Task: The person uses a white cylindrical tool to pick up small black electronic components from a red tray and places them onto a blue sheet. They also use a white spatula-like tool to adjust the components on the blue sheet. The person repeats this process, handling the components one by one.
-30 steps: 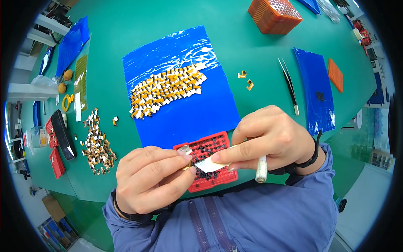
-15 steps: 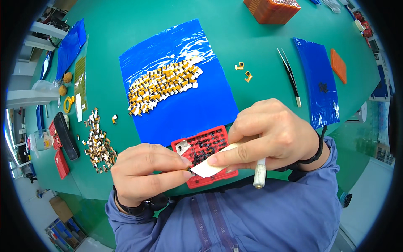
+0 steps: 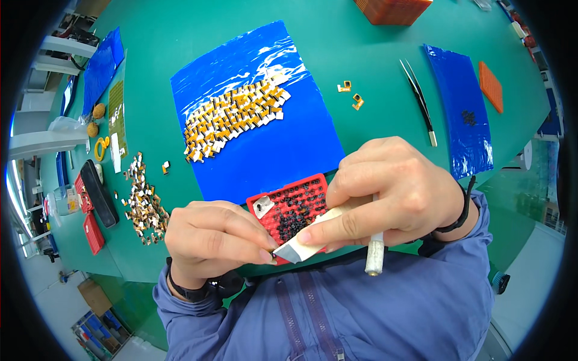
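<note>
My right hand [image 3: 394, 195] is closed around a flat cream-coloured blade [image 3: 295, 248] with a slanted grey tip. A white stick-like tool [image 3: 374, 256] is tucked in the same hand and points down from below its fingers. My left hand [image 3: 220, 237] is closed in a pinch right at the blade's tip; a tiny dark piece shows at the fingertips, too small to name. Both hands are over the near edge of a red tray [image 3: 288, 191] filled with several small black round parts. A white scrap [image 3: 262, 206] lies in the tray's left corner.
Beyond the tray, a blue sheet [image 3: 271, 153] carries many gold-and-white pieces [image 3: 235, 117]. Another pile [image 3: 143, 201] lies left, near a black case [image 3: 98, 195]. Tweezers [image 3: 419, 102], a second blue sheet [image 3: 462, 114] and an orange block [image 3: 490, 87] are on the right; stacked orange trays [image 3: 391, 11] stand far back.
The blade has tilted in my right hand, so its tip now looks grey rather than cream. My left pinch stays at the tip, slightly lower. The whole view has shifted a little.
</note>
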Available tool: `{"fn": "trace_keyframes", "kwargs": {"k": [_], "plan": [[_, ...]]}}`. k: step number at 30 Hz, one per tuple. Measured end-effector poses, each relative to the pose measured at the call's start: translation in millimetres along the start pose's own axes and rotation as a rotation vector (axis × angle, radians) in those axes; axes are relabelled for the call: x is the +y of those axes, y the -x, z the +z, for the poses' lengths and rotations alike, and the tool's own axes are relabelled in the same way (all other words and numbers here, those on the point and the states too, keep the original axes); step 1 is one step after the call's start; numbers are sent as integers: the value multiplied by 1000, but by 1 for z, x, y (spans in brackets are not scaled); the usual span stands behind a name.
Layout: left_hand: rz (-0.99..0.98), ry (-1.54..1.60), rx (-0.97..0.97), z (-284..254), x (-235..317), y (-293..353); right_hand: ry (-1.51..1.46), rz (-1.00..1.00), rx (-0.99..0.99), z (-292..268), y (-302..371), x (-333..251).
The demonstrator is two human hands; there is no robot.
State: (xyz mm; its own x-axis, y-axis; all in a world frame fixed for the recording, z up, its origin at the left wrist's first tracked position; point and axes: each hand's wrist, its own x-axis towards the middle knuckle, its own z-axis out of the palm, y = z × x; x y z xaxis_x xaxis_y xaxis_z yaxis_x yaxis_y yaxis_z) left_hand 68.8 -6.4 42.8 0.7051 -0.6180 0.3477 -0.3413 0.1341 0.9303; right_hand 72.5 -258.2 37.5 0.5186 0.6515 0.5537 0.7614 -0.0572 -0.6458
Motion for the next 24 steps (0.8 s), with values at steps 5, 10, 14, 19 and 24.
{"fn": "trace_keyframes", "kwargs": {"k": [5, 10, 14, 19, 24], "plan": [[-63, 180, -4, 1, -7, 5, -9, -19, 4, 1, 0, 1], [-133, 351, -12, 2, -10, 5, -5, -30, 14, 0, 0, 1], [-179, 446, -7, 3, -11, 4, -7, -41, 14, 0, -1, 3], [-234, 534, -24, 4, -13, 3, -16, -47, 34, 2, 0, 2], [-260, 632, -40, 5, -16, 3, 0, -68, 56, 2, -1, 3]]}}
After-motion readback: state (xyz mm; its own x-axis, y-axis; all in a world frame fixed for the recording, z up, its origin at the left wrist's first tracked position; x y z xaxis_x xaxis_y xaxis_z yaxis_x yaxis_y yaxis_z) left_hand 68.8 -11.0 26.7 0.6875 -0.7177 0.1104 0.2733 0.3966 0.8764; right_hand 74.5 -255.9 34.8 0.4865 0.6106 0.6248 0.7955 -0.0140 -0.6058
